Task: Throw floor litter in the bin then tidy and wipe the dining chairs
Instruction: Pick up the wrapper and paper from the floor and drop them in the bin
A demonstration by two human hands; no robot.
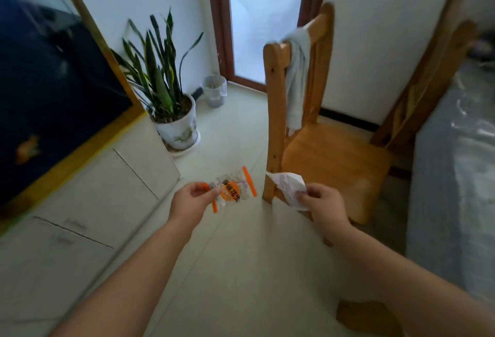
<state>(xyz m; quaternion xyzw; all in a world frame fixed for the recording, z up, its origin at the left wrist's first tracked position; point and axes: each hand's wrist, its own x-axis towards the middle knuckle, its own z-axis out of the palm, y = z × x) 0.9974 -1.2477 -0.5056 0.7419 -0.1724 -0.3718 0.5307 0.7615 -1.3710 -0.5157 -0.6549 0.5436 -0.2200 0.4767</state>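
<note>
While both arms reach forward over the floor [241, 256], each hand carries one piece of litter. Left hand [191, 198]: thumb and fingers pinch one end of a clear wrapper [233, 191] with orange stripes and an orange disc; the rest hangs free in the air. Right hand [322, 198]: fingertips pinch a crumpled white tissue [288, 185], which sticks up towards the chair leg.

Beyond the hands, the bin [214, 90] stands well apart, on the floor at the far wall, in the corner between the plant pot [179, 128] and the door [265, 20]. A wooden chair [332, 160] stands just right of the hands, with a grey cloth [297, 77] draped over its top rail. A second chair [428, 74] leans behind it, beside a plastic-covered table [455, 176].

Risks, as judged: both grips are light edge pinches, so either piece could slip during the walk to the bin; light litter tossed from a distance could drift and miss the small opening; the plant leaves lean close to the path.

Unclear: the wrapper print is too blurred to read; whether the wrapper is empty cannot be told; the bin's contents are indistinct; the brown shape at the bottom edge is cut off.
</note>
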